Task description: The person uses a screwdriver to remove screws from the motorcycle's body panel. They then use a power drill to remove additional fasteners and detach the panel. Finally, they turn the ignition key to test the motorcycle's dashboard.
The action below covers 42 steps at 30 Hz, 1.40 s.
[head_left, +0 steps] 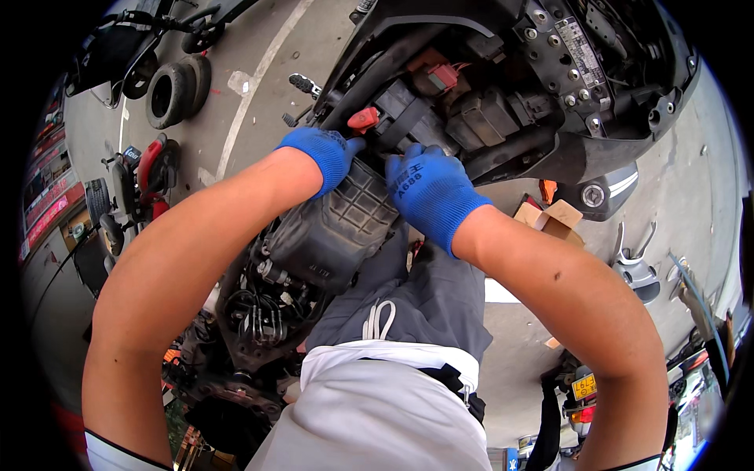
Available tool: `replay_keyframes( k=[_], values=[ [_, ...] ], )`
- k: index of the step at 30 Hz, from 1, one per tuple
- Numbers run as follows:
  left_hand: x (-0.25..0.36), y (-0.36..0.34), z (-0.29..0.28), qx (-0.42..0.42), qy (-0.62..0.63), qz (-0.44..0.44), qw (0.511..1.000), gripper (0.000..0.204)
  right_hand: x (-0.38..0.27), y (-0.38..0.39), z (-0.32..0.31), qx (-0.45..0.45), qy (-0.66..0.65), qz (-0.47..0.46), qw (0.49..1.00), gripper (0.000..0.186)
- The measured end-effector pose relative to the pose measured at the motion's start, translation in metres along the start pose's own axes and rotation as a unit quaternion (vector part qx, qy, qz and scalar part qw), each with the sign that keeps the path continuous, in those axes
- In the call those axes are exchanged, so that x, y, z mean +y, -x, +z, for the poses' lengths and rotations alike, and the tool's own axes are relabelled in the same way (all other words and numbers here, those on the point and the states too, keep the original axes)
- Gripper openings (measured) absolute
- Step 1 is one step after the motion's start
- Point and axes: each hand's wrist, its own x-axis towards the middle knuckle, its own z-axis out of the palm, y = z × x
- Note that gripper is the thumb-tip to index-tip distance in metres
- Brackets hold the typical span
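Both hands wear blue knit gloves at an opened motorcycle or scooter body [510, 157]. My left hand [330, 155] has its fingers curled at the battery compartment, just below a red terminal cover [363, 119]. My right hand [424, 188] is closed at the lower edge of the black battery [393, 110], its fingertips partly hidden. What either hand grips is hidden. A black ribbed plastic housing [330, 235] lies below my hands, with exposed wiring and hoses [263, 314] near it. A red connector [440, 78] and a metal plate with bolts [569, 71] sit farther up in the body.
At the left stand stacked tyres [169, 98] and a red-and-black two-wheeler [153, 180]. At the right lie an open cardboard box [554, 220], a black body part [605, 188] and a grey bracket [636, 271]. A parked vehicle's tail [581, 412] shows at lower right.
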Motion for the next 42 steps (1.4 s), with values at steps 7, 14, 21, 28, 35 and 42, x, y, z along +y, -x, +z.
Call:
replay_keyframes(
  k=[7, 14, 21, 28, 35, 42],
  values=[
    [0.012, -0.036, 0.013, -0.058, -0.02, -0.107, 0.992, 0.034, -0.023, -0.007, 0.008, 0.022, 0.063, 0.055, 0.996, 0.024],
    [-0.001, -0.035, 0.021, -0.046, -0.065, -0.014, 0.997, 0.032, -0.031, -0.028, 0.006, -0.088, 0.064, 0.071, 0.992, 0.044],
    [-0.007, -0.014, 0.006, 0.007, -0.039, 0.04, 0.998, 0.027, -0.025, -0.034, -0.002, -0.115, 0.039, 0.056, 0.991, 0.052],
    [-0.013, -0.012, 0.007, -0.004, -0.018, 0.054, 0.998, 0.027, -0.027, -0.03, -0.011, -0.09, 0.075, 0.029, 0.993, 0.025],
    [-0.055, 0.027, 0.007, 0.076, 0.276, 0.087, 0.954, 0.04, -0.033, -0.043, -0.015, -0.165, 0.058, 0.063, 0.983, 0.054],
    [-0.051, 0.037, 0.041, 0.234, 0.416, 0.054, 0.877, 0.027, -0.035, -0.041, -0.013, -0.111, 0.076, 0.043, 0.99, 0.026]
  ],
)
